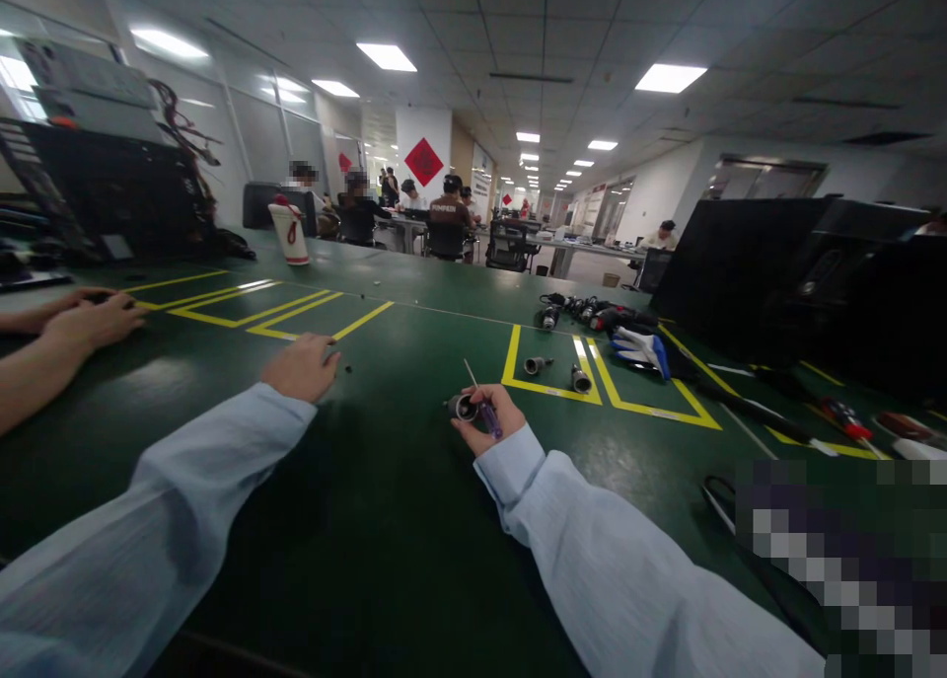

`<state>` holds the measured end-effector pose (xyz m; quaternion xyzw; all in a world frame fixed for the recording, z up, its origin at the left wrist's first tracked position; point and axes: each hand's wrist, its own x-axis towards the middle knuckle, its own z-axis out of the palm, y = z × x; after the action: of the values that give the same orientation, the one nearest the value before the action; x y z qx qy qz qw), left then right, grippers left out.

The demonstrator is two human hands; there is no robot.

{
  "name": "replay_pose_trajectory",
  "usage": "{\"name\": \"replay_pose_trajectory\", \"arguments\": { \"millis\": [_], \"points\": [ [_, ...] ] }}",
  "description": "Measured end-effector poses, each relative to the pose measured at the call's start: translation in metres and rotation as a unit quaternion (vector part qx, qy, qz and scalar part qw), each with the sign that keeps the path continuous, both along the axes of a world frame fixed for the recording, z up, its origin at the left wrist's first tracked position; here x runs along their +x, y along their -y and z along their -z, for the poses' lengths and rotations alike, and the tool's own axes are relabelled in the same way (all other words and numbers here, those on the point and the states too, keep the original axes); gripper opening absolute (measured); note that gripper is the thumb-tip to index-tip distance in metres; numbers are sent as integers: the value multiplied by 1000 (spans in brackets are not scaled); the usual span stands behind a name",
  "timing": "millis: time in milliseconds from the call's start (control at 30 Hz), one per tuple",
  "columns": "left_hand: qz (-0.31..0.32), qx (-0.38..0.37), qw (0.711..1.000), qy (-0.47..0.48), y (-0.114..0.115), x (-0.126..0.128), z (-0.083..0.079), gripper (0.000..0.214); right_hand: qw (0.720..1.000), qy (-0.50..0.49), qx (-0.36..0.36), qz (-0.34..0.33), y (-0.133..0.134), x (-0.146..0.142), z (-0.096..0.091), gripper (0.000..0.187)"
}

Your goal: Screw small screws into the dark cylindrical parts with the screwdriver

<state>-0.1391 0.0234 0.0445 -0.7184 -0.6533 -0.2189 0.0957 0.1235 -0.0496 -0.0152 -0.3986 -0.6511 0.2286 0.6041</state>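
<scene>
My right hand rests on the green table, closed around a small dark metal cylinder and a purple-handled screwdriver whose thin shaft points up and away. My left hand lies knuckles-up on the table to the left, fingers curled under. A tiny dark part lies just right of its fingertips. What the left fingers hold, if anything, is hidden. Both arms wear light blue sleeves.
Two small metal cylinders lie in a yellow-taped box. Behind them are dark power tools and blue-white gloves. A co-worker's hands rest at far left. A white cup stands at the back; more screwdrivers lie right.
</scene>
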Motion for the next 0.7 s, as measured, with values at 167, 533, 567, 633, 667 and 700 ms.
{"name": "replay_pose_trajectory", "arguments": {
  "millis": [167, 533, 567, 633, 667, 700],
  "points": [
    [20, -105, 994, -36, -9, -23, 23, 28, 1000, 17, 8, -3, 0, -1, 1, 29],
    [76, -176, 973, -130, 4, -12, 20, 24, 996, 4, 59, 65, 1, 30, -6, 27],
    [76, -174, 973, -131, 7, -12, 20, 23, 994, -5, 64, 87, -1, 39, -7, 27],
    [82, -166, 973, -135, 13, -10, 21, 23, 988, -16, 64, 140, -4, 59, -10, 27],
    [89, -162, 973, -136, 16, -8, 21, 24, 983, -13, 64, 172, -6, 72, -12, 27],
    [100, -158, 973, -136, 19, -6, 21, 25, 977, -1, 62, 204, -7, 86, -14, 27]
  ]
}}
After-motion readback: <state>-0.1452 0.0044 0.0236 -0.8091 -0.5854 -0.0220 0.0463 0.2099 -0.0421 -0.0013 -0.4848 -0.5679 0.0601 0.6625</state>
